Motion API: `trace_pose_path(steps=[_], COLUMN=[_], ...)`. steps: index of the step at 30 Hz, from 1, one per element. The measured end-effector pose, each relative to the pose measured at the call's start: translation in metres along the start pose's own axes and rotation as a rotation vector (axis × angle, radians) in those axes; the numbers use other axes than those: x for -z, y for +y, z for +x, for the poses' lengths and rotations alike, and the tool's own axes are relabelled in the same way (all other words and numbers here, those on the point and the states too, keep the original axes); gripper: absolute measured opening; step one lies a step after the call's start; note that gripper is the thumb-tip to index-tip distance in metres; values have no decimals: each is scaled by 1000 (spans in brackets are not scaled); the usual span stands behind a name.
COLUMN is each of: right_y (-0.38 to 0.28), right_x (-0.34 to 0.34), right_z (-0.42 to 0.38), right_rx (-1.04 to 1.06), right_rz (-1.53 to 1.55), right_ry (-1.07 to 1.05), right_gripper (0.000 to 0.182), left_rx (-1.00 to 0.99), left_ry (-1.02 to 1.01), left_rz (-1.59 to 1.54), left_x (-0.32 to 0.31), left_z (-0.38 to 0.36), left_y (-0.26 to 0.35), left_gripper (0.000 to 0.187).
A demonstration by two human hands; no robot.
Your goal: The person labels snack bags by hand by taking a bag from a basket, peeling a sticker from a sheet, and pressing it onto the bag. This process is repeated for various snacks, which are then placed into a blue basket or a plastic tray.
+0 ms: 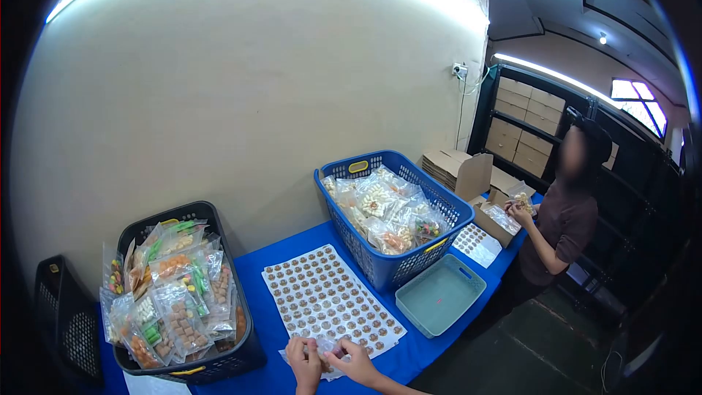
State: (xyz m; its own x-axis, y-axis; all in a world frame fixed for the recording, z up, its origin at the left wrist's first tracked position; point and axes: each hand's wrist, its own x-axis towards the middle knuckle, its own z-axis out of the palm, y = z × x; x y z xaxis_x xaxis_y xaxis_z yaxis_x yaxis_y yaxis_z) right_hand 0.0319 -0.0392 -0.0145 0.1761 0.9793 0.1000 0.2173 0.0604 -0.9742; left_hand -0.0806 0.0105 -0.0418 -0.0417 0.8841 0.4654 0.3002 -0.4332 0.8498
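Note:
My left hand (304, 363) and my right hand (355, 363) are close together at the bottom of the view, both with fingers closed on a small clear plastic bag (331, 350). The bag's contents look pinkish and are partly hidden by my fingers. Just beyond my hands, sheets of round brown stickers (322, 289) lie on the blue tablecloth (256, 260), their near edge partly covered by the hands and bag.
A black basket (252, 347) heaped with snack bags stands at left; a blue basket (380, 267) with more bags is behind the stickers. A green tray (441, 296) sits at right. Beyond it, a person (559, 227) holds a bag near an open cardboard box (499, 223).

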Motion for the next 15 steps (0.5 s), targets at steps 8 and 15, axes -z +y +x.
trace_pose_path(steps=[8, 15], right_y=[9, 42], right_x=[4, 42], right_z=[6, 15], right_rx=[99, 127], right_rz=[46, 54], right_ry=[-96, -206], right_gripper=[19, 18], left_rx=[105, 110], left_ry=[100, 224], left_rz=[-72, -245], left_x=[-3, -28], left_z=[27, 46], left_y=[-9, -11], left_gripper=[22, 22])
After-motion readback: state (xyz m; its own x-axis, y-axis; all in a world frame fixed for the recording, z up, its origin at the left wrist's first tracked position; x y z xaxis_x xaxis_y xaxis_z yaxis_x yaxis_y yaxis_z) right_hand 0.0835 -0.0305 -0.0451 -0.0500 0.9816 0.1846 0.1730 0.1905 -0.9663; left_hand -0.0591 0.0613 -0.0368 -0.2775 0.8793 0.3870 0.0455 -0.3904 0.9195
